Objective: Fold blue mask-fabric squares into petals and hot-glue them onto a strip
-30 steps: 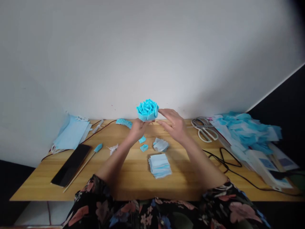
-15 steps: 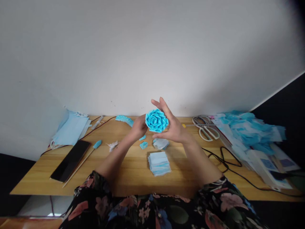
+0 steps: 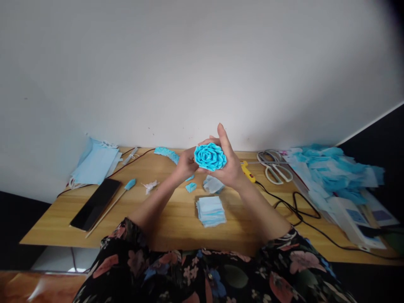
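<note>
I've got both hands up over the mid of the desk, gripping the blue flower btwn them, its layered petals facing the cam. My L hand is on its left edge, fingers curled in; the grip underneath is partly hidden. My R hand is cupped round the right side, palm close in, one digit sticking up. Below the hands I see a stack of pale blue squares, w/ a crumpled pale piece just behind it & small blue folded bits beside that. To the R, near my forearm, a yellow glue gun lies partly hidden, then white-handled scissors & a big heap of blue scraps; a black cable runs along the desk. On the L: face masks at the back, dark phone in front, approx. parallel to a blue-tipped stick. A ruffled blue strip is at the back, near my L hand.
</note>
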Tool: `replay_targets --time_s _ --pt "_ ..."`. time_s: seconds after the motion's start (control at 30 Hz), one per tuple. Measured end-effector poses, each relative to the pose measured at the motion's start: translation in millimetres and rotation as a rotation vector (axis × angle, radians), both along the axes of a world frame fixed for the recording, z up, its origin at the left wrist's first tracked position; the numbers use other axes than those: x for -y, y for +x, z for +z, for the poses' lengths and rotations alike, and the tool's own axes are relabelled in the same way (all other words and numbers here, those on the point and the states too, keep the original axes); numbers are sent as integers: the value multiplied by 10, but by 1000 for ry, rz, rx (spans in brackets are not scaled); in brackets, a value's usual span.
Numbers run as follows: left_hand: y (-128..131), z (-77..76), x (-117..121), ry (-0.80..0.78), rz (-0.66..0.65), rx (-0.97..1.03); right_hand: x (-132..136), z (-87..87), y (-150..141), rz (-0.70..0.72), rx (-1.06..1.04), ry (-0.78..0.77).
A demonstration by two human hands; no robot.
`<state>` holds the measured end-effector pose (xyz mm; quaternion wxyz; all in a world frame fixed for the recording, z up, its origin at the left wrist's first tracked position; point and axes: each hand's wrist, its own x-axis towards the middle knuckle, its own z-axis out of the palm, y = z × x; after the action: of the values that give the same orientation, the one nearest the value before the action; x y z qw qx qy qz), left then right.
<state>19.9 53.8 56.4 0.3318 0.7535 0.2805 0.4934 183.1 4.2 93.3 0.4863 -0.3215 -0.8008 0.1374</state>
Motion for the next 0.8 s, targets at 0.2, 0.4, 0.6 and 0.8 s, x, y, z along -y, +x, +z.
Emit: replay_targets --time_s 0.2,0.4,0.6,0.8 --pt "51 -114 -71 -29 7 96 16 59 59 44 48 -30" --pt "9 -118 -100 -4 -61 81 16 185 253 162 67 -75" --pt "40 -95 -67 -17 -60 102 77 241 233 128 132 -13" --pt "61 -48 -27 1 -87 109 106 243 185 77 163 49"
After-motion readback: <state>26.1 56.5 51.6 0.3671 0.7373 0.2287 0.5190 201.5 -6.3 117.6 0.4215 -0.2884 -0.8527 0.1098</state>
